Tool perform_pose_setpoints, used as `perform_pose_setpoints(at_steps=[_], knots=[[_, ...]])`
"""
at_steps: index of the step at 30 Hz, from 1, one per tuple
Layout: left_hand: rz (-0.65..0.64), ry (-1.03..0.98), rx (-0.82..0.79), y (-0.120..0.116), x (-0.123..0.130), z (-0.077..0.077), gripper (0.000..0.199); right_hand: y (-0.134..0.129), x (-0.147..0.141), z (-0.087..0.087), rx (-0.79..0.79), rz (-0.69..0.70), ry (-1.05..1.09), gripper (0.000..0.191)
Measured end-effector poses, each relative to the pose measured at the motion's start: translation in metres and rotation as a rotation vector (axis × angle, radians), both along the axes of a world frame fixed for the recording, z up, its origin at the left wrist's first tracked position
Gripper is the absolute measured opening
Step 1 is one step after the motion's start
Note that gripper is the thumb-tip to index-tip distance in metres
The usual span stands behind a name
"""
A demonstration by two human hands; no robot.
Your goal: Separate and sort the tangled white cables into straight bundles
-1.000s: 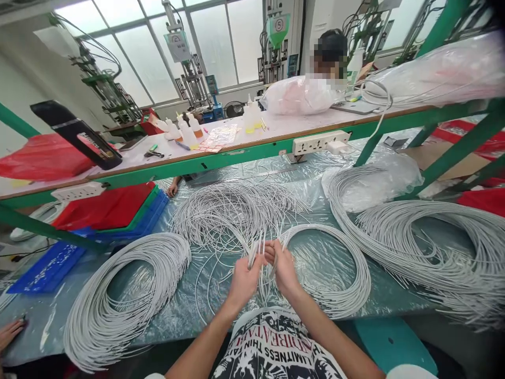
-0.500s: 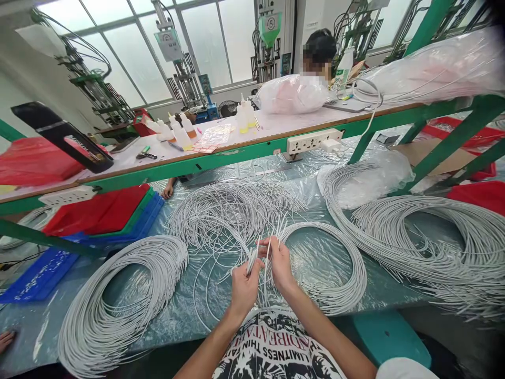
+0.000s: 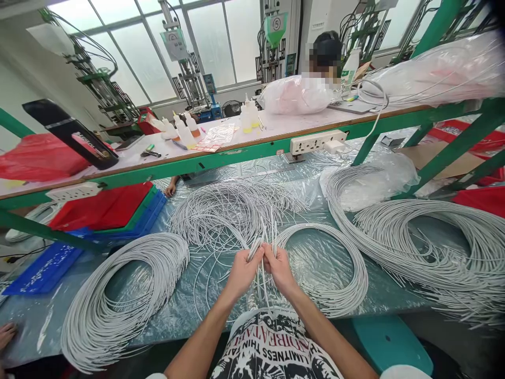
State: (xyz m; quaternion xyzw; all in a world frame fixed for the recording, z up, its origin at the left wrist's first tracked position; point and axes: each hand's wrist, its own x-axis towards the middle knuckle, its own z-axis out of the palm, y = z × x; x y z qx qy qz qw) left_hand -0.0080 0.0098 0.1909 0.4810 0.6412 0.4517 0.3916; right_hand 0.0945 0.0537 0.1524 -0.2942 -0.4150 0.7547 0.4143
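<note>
Close together in front of my shirt, both hands grip thin grey-white cables. My left hand (image 3: 245, 267) is closed round a small bunch of cable ends (image 3: 255, 248). Fingers pinched, my right hand (image 3: 278, 266) holds several cables (image 3: 273, 229) whose ends point up and away. Some strands hang below the hands toward my shirt. Just beyond lies a loose, tangled heap of cables (image 3: 221, 208). To the right of my hands is a neat cable coil (image 3: 357, 268), and a thicker cable coil (image 3: 158, 281) lies at left.
A large cable bundle (image 3: 430, 266) covers the right of the table. Red, green and blue trays (image 3: 118, 208) are stacked at left. A green-framed shelf (image 3: 236, 156) with a power strip (image 3: 319, 141) crosses ahead. Another person's hand (image 3: 171, 188) rests beneath it; another (image 3: 7, 334) is at far left.
My hands have come closer together, and my right hand has moved slightly down, its fingers now pinched beside my left. The camera view has shifted slightly.
</note>
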Motion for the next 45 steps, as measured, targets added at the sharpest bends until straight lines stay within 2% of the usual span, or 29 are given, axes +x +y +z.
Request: perform_pose_setpoints(at_steps=[6, 11, 15, 20, 25, 31, 36, 42, 45], knots=[[0.004, -0.091, -0.035, -0.002, -0.003, -0.005, 0.056, 0.005, 0.005, 0.006, 0.090, 0.042, -0.052, 0.054], [0.225, -0.347, -0.019, -0.001, -0.008, 0.000, 0.048, 0.003, 0.011, 0.008, 0.092, 0.119, -0.023, 0.044], [0.160, -0.476, -0.029, -0.001, -0.007, 0.010, 0.047, -0.003, 0.013, 0.013, 0.220, 0.201, -0.068, 0.043], [0.178, -0.466, -0.018, -0.002, 0.002, 0.011, 0.046, -0.011, 0.010, 0.018, 0.331, 0.138, -0.182, 0.045], [0.230, -0.431, 0.024, -0.001, 0.004, 0.007, 0.046, -0.013, 0.011, 0.016, 0.371, 0.180, -0.190, 0.044], [0.176, -0.384, 0.016, -0.001, 0.001, 0.008, 0.045, -0.014, 0.010, 0.008, 0.335, 0.201, -0.138, 0.045], [0.171, -0.357, 0.038, -0.004, -0.001, 0.006, 0.042, -0.015, 0.009, 0.005, 0.319, 0.213, -0.176, 0.045], [0.305, -0.281, 0.073, -0.003, -0.002, 0.004, 0.040, -0.015, 0.007, 0.003, 0.264, 0.200, -0.202, 0.045], [0.301, -0.239, 0.072, -0.002, -0.002, 0.005, 0.039, -0.016, 0.007, 0.008, 0.286, 0.190, -0.211, 0.040]])
